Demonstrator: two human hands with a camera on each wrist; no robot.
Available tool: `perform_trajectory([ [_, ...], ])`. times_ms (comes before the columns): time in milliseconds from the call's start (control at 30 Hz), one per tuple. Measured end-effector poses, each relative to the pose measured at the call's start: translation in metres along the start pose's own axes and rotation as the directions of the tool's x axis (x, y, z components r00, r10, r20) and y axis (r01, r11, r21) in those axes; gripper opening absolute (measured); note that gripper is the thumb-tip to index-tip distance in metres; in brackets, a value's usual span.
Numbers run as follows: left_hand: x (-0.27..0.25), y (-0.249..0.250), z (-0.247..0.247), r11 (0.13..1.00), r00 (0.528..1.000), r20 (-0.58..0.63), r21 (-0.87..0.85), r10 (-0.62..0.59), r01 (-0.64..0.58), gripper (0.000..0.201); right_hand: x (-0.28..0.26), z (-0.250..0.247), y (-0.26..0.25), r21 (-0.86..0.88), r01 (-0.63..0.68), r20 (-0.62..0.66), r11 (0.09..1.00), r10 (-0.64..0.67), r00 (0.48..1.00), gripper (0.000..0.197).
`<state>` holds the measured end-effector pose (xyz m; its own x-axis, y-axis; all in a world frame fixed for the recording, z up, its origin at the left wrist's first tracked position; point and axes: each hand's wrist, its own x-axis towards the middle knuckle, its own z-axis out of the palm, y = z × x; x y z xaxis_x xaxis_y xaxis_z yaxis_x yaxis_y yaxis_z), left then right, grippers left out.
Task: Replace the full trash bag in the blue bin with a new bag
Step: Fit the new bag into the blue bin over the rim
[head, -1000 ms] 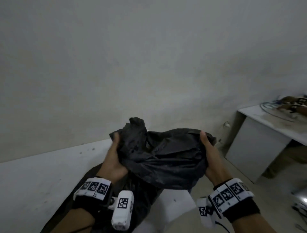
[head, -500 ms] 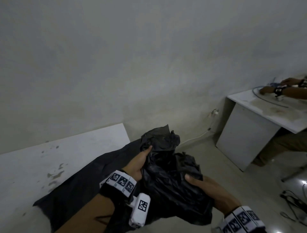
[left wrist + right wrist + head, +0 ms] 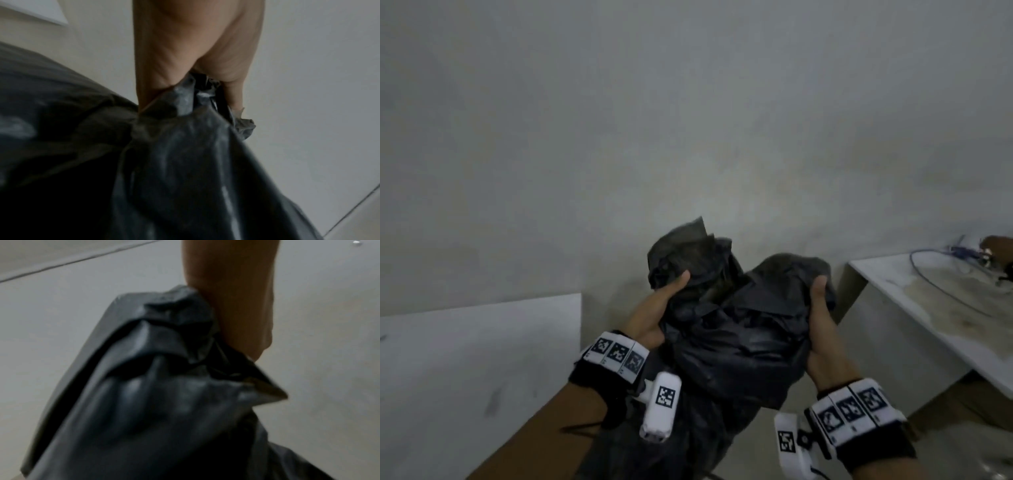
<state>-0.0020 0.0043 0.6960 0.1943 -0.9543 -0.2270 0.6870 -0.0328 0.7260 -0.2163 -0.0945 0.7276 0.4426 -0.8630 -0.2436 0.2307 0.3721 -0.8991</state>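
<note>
The black trash bag (image 3: 736, 329) is bunching in mid-air between both hands, left of the white table (image 3: 941, 308). The left hand (image 3: 654, 311) is pinching its crumpled top; the right hand (image 3: 822, 329) is gripping its right edge, thumb lying on top.

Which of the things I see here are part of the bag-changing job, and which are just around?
Part of the job:
black trash bag
left hand, gripping it
right hand, gripping it

Just around:
white table
blue cable on it
white panel
</note>
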Motion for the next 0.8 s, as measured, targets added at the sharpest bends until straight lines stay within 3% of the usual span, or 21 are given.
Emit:
perform_trajectory([
  [100,0.047,0.025,0.029,0.996,0.996,0.014,-0.018,0.086,-0.085,0.037,0.039,-0.001,-0.040,-0.107,0.144,-0.026,0.984,-0.147,0.989,0.090],
  [133,0.060,0.032,0.033,0.995,0.995,0.008,-0.010,0.098,-0.098,0.038,0.050,-0.001,-0.051,-0.166,0.175,-0.041,0.970,-0.184,0.982,0.086],
  [200,0.085,0.044,0.034,0.992,0.993,-0.010,0.023,0.120,-0.120,0.043,0.072,-0.004,-0.065,-0.330,0.219,-0.011,0.918,-0.236,0.972,0.059],
  [300,0.110,0.050,0.024,0.985,0.985,-0.076,0.086,0.156,-0.150,0.049,0.104,-0.004,-0.068,-0.567,0.252,0.160,0.784,-0.195,0.968,0.037],
  [433,0.127,0.035,-0.012,0.977,0.935,-0.287,0.114,0.208,-0.182,0.057,0.150,0.000,-0.042,-0.774,0.256,0.341,0.580,0.041,0.939,0.045],
  [533,0.123,0.013,-0.039,0.970,0.841,-0.484,0.104,0.241,-0.218,0.067,0.189,0.004,-0.012,-0.808,0.186,0.379,0.559,0.251,0.891,0.047],
  [600,0.119,-0.005,-0.053,0.963,0.751,-0.606,0.111,0.262,-0.247,0.071,0.213,0.006,0.012,-0.806,0.150,0.391,0.573,0.324,0.862,0.042],
  [700,0.112,-0.033,-0.075,0.947,0.595,-0.746,0.153,0.298,-0.282,0.053,0.247,0.006,0.060,-0.765,0.089,0.381,0.637,0.338,0.861,0.044],
  [800,0.105,-0.071,-0.104,0.936,0.501,-0.807,0.173,0.313,-0.306,0.036,0.271,-0.003,0.123,-0.714,-0.045,0.333,0.699,0.394,0.857,0.065],
])
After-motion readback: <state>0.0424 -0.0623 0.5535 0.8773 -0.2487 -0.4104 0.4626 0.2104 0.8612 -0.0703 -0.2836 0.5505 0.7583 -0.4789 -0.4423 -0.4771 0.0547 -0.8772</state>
